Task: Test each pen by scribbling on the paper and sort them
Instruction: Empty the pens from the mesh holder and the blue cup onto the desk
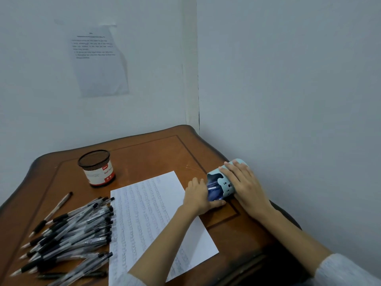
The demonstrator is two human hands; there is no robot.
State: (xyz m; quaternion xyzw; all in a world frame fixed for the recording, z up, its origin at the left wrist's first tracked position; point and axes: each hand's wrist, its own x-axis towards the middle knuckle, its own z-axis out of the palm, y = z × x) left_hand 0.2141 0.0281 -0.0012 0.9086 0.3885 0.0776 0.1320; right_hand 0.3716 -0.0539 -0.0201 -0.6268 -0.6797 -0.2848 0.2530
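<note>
Your sleeves (350,271) are closest, soft and grey. Your arms reach over the paper (148,213) to the right edge of the shiny brown tabletop (165,153). Your right hand (243,182) holds the smooth blue cup (226,185) down on its side, likely so it cannot roll. Your left hand (198,195) wraps round the blue pens (214,190) at its mouth, probably to pull them out for testing. The flat white paper, full of scribbles, lies in the middle. Thin black-capped pens (72,228) lie heaped by the left edge. A round mesh pot (97,168) stands upright near the far left corner.
</note>
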